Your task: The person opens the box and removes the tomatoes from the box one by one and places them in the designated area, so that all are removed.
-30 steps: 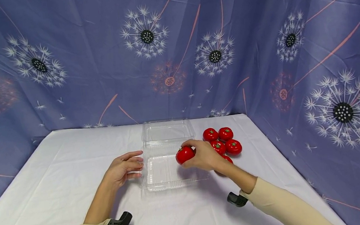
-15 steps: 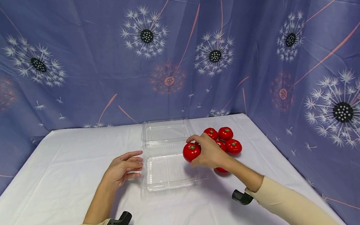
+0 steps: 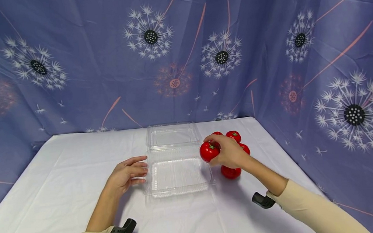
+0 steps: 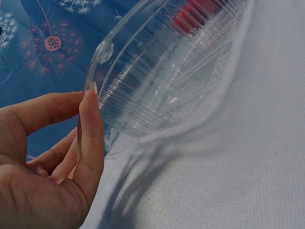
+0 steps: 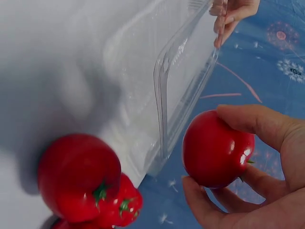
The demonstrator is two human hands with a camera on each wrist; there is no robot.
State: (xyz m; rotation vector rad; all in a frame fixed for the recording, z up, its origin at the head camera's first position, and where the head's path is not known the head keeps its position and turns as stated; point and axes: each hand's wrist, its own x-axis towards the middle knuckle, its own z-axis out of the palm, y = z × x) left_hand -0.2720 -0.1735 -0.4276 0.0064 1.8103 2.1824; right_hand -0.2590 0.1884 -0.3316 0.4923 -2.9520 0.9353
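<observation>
A clear plastic clamshell container (image 3: 179, 174) lies with its lid (image 3: 173, 136) folded back. My left hand (image 3: 126, 175) pinches its left rim, thumb on one side and fingers behind, as the left wrist view shows (image 4: 52, 157). My right hand (image 3: 228, 151) grips a red tomato (image 3: 208, 151) with a green stem, fingertips and thumb around its sides. In the right wrist view that tomato (image 5: 214, 150) is held off the table, beside the container's right rim. Nothing is seen inside the container in the head view.
Several more red tomatoes sit right of the container, among them a near one (image 3: 231, 172) and a far one (image 3: 233, 136); my right hand hides part of the group. A white cloth (image 3: 61, 172) covers the table. A patterned blue curtain (image 3: 102, 72) stands behind.
My right hand has carried the tomato rightward, from above the container to its right edge near the other tomatoes. The left hand has stayed at the rim.
</observation>
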